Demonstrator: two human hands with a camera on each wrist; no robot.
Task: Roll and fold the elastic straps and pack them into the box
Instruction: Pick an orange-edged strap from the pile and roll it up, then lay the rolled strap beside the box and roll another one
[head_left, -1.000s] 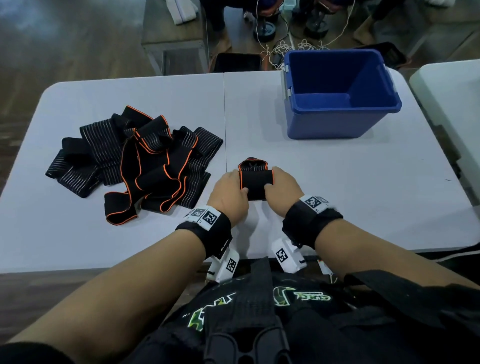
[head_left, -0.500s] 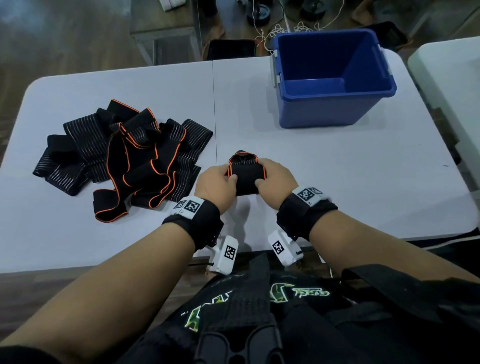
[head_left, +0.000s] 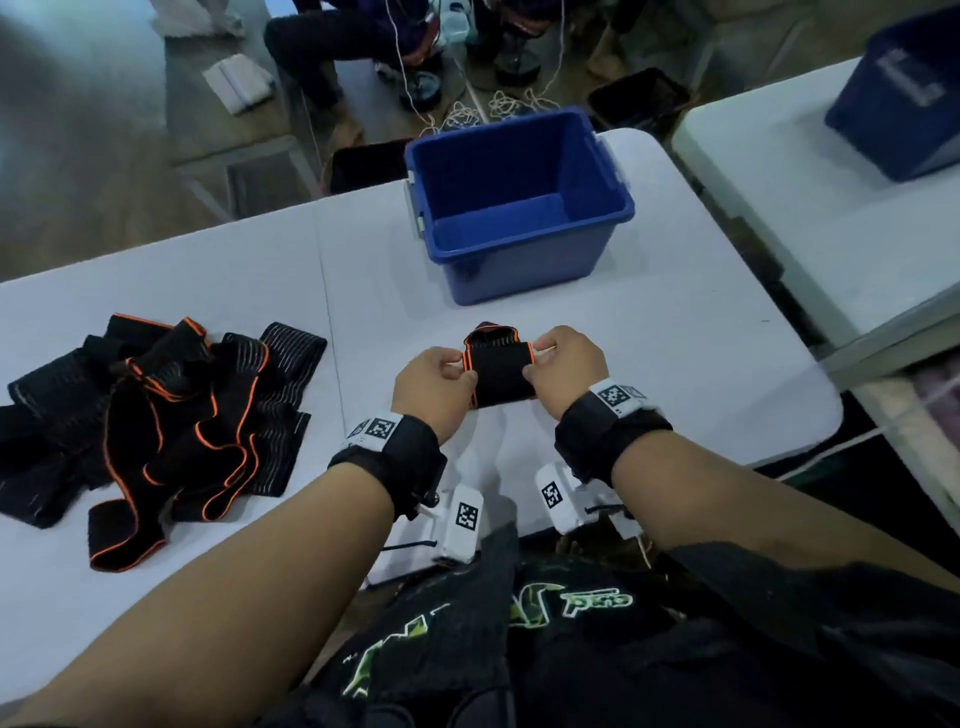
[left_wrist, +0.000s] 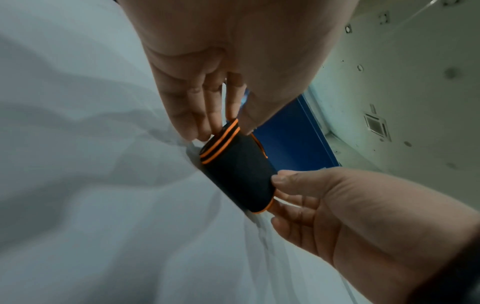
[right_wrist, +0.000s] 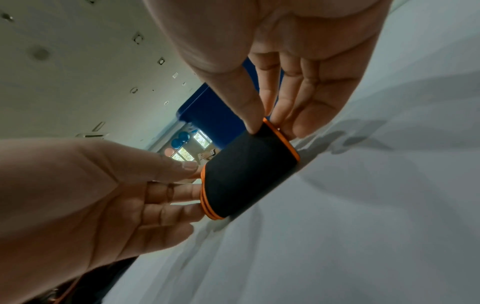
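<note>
I see the white table carrying everything. On it, the blue box stands open-topped, its visible inside bare. Left of the box lies the heap of loose straps, black with orange edging and pale stripes. Near the table's front edge in front of the box sits the rolled strap, a short black cylinder with orange rims. My left hand pinches its left end, thumb over fingers; my right hand pinches the right end likewise. Square coded tags sit on both wristbands; I can read no lettering.
</note>
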